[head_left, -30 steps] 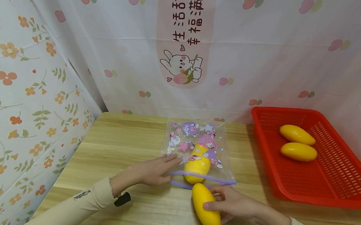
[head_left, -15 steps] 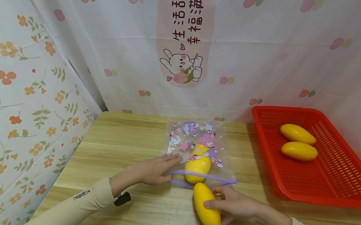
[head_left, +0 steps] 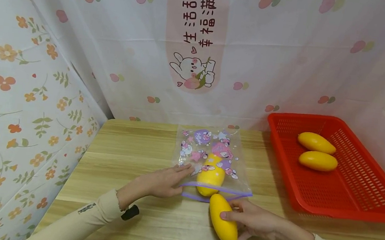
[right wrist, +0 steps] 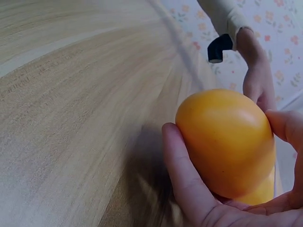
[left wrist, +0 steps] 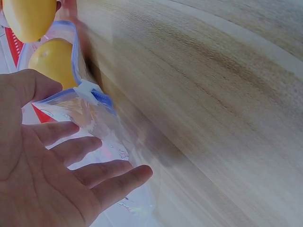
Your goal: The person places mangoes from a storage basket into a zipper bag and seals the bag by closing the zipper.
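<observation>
A clear zip bag (head_left: 190,135) with pink and purple prints lies mid-table, its purple-edged mouth parted toward me. Inside it, close to that mouth, is a yellow mango (head_left: 209,181). My left hand (head_left: 162,182) lies at the bag's left side with fingers extended; the left wrist view shows them beside the plastic, near the white zip slider (left wrist: 87,91). Just in front of the mouth, my right hand (head_left: 256,221) grips a second mango (head_left: 222,222), thumb on one side and fingers on the other. Its far end overlaps the bag's edge in the head view.
At the right of the wooden table (head_left: 129,140) stands a red plastic basket (head_left: 352,215) with two more mangoes (head_left: 317,161) in it. A printed curtain (head_left: 128,21) hangs behind the table, and floral cloth (head_left: 21,116) covers the left side.
The mango in my right hand has shifted slightly to the right and turned a little. My left hand and the bag have stayed in place.
</observation>
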Action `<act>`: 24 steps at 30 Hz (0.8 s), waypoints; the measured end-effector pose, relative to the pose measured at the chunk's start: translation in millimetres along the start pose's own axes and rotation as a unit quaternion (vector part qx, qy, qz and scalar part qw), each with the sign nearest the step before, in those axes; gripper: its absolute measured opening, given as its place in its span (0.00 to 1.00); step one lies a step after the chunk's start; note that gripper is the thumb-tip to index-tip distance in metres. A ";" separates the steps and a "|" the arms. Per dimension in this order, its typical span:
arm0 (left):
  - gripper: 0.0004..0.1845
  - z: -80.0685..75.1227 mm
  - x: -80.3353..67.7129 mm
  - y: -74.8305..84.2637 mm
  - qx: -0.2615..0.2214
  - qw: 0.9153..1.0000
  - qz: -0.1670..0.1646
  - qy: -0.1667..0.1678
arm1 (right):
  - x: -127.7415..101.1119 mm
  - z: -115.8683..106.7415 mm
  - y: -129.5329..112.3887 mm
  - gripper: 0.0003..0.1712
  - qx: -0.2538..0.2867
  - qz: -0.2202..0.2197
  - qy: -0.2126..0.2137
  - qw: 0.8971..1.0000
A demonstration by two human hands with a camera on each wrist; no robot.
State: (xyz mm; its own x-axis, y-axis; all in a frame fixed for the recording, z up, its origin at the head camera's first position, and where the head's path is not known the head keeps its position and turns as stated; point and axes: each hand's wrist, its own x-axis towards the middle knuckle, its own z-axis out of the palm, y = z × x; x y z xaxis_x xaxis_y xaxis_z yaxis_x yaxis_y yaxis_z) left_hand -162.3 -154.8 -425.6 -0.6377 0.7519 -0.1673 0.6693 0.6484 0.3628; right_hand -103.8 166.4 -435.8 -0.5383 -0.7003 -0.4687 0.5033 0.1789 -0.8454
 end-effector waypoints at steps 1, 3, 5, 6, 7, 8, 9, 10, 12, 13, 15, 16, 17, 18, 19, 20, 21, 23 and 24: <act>0.35 0.1 0.1 -0.2 0.001 1.000 0.001 0.001 | 0.2 0.2 -0.1 0.25 0.002 0.000 0.002 1.000; 0.35 0.2 0.1 -0.7 0.002 1.000 0.004 0.002 | 0.5 0.7 -0.3 0.25 0.005 0.000 0.007 1.000; 0.35 0.3 0.0 -1.3 0.002 1.000 0.006 0.002 | 0.9 1.5 -0.5 0.25 0.008 0.000 0.015 1.000; 0.35 0.3 -0.1 -1.5 0.003 1.000 0.006 0.002 | 1.2 1.9 -0.4 0.25 0.009 0.000 0.021 1.000; 0.35 0.3 -0.1 -1.7 0.003 1.000 0.006 0.002 | 1.4 2.3 -0.1 0.26 0.011 -0.002 0.025 1.000; 0.35 0.3 -0.2 -1.9 0.003 1.000 0.006 0.002 | 1.6 2.7 0.1 0.26 0.012 -0.003 0.029 0.999; 0.35 0.3 -0.3 -2.0 0.004 1.000 0.006 0.002 | 1.9 3.1 0.5 0.26 0.015 -0.004 0.032 0.999; 0.35 0.5 -0.2 -2.1 0.004 1.000 0.005 0.001 | 2.0 3.4 1.2 0.26 0.017 -0.005 0.034 0.999; 0.35 0.6 -0.1 -1.9 0.004 1.000 0.004 0.001 | 2.0 4.0 2.3 0.25 0.025 -0.009 0.032 0.999; 0.35 0.7 0.1 -1.8 0.004 1.000 0.004 0.001 | 2.0 4.4 2.9 0.25 0.030 -0.011 0.031 0.999; 0.35 0.6 0.2 -1.5 0.004 1.000 0.003 -0.001 | 2.0 5.1 3.9 0.25 0.042 -0.012 0.028 0.999; 0.35 0.7 0.3 -1.3 0.003 1.000 0.003 -0.002 | 2.0 5.4 4.3 0.25 0.049 -0.011 0.027 0.998; 0.35 0.7 0.2 -1.2 0.003 1.000 0.004 -0.002 | 2.1 5.8 4.4 0.26 0.056 -0.010 0.027 0.998; 0.35 0.6 0.3 -1.1 0.002 1.000 0.003 -0.003 | 2.3 6.1 4.6 0.27 0.062 -0.008 0.028 0.998; 0.35 0.5 0.2 -1.0 0.001 1.000 0.004 -0.003 | 2.5 6.4 4.9 0.28 0.069 -0.006 0.029 0.997; 0.35 0.3 0.1 -0.9 0.000 1.000 0.004 -0.004 | 2.6 6.7 4.9 0.30 0.073 -0.004 0.030 0.997; 0.35 0.2 0.1 -0.9 -0.001 1.000 0.005 -0.003 | 2.7 7.0 5.0 0.31 0.077 -0.003 0.032 0.996; 0.35 -0.1 -0.1 -0.8 -0.003 1.000 0.006 -0.004 | 3.2 7.4 5.3 0.32 0.083 -0.002 0.036 0.996; 0.35 -0.2 0.0 -1.1 -0.003 1.000 0.006 -0.005 | 3.4 7.5 5.7 0.32 0.085 -0.002 0.037 0.996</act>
State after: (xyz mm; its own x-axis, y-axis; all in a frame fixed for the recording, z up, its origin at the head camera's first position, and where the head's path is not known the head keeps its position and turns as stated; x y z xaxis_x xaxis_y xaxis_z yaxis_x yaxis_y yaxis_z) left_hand -163.1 -155.5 -425.7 -0.6256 0.7611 -0.1714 0.6749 0.6382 0.3704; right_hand -97.7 159.9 -440.2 -0.5854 -0.6470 -0.4887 0.6049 0.0528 -0.7945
